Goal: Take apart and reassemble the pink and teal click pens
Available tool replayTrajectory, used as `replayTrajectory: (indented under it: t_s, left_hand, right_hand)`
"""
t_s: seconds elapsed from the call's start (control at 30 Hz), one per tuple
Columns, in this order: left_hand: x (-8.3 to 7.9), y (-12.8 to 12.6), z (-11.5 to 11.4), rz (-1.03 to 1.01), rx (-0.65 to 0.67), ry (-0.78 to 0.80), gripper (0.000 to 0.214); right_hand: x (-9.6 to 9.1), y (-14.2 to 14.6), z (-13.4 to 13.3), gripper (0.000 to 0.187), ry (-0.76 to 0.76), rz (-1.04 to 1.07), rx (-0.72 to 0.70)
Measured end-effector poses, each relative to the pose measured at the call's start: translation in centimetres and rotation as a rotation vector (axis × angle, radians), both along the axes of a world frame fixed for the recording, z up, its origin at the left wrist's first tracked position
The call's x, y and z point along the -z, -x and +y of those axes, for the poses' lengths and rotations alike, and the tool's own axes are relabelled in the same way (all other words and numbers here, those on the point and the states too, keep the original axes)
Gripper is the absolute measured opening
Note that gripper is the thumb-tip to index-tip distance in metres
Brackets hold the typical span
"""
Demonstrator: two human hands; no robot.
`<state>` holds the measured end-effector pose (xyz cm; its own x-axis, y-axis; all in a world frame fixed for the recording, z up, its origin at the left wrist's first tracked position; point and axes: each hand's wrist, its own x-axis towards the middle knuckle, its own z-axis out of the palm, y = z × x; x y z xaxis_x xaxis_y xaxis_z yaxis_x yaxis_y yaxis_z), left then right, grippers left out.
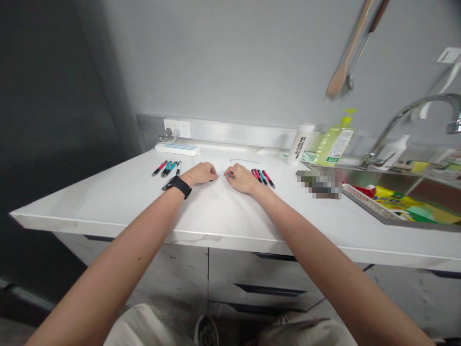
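Over the middle of the white countertop (223, 211), my two hands are close together with a small gap between them. My left hand (202, 174), below a black wristwatch, is closed in a pinch; a small dark tip shows at its fingers, too small to name. Pinched in my right hand (240, 178) is a small teal pen part (230, 176), mostly covered by the fingers. Left of my left hand lie several pens, among them a red one (159, 167) and a white one (178, 168). Several more red and teal pens (262, 177) lie beside my right hand.
A power strip (178, 149) lies at the back left below a wall socket (177, 128). At the right stand a white tube (300, 144), a yellow-green soap bottle (334, 144) and a sink (389, 222) with a faucet (399, 115). A thin dark strand (245, 160) lies behind my hands.
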<state>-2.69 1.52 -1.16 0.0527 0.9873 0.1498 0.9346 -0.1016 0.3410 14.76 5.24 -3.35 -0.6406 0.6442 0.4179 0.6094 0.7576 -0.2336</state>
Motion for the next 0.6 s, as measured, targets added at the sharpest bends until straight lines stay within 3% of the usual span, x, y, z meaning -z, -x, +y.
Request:
replayTrajectory:
  t_s: [0.23,0.43,0.6]
  left_hand:
    - [0.28,0.41,0.52,-0.104,0.117,0.014,0.018]
    - [0.12,0.38,0.62,-0.213,0.084,-0.003,0.011]
    - [0.03,0.51,0.41,-0.403,0.144,0.014,0.016]
  right_hand:
    - [0.20,0.24,-0.12,0.025,-0.008,-0.040,-0.017]
    - [0.33,0.51,-0.22,0.021,-0.027,-0.088,-0.007]
    - [0.03,0.38,-0.30,0.016,-0.040,-0.066,-0.013]
